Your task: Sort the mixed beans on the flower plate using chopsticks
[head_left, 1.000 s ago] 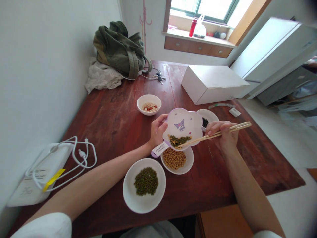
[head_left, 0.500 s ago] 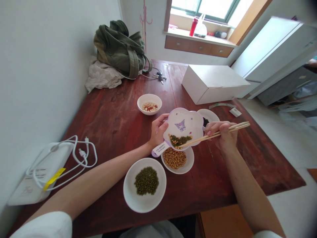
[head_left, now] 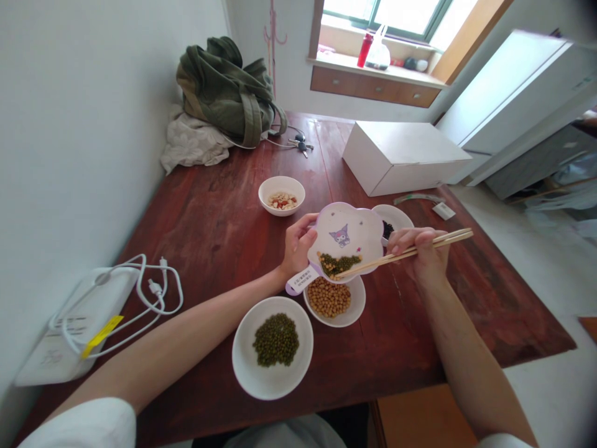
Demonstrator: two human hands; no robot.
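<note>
My left hand (head_left: 297,244) grips the rim of a flower-shaped plate (head_left: 326,227) with a purple edge and a cartoon print, tilted over a bowl of soybeans (head_left: 330,298). Green mung beans (head_left: 340,264) and some soybeans lie gathered along the plate's lower side. A pair of chopsticks (head_left: 396,256) is held closed in my right hand (head_left: 417,249), their tips at the beans on the plate. Nearer me stands a white bowl (head_left: 242,354) with mung beans (head_left: 276,340). Behind my right hand, a bowl (head_left: 402,218) with dark beans is partly hidden.
A bowl of peanuts (head_left: 282,202) stands farther back on the red-brown table (head_left: 209,218). A white box (head_left: 405,149) is at the back right, a green bag (head_left: 224,93) and keys (head_left: 301,146) at the back left. A white device with cables (head_left: 84,323) lies left.
Almost nothing differs. Both hands, the plate and the chopsticks keep nearly the same place, the chopsticks' rear ends shifting very slightly.
</note>
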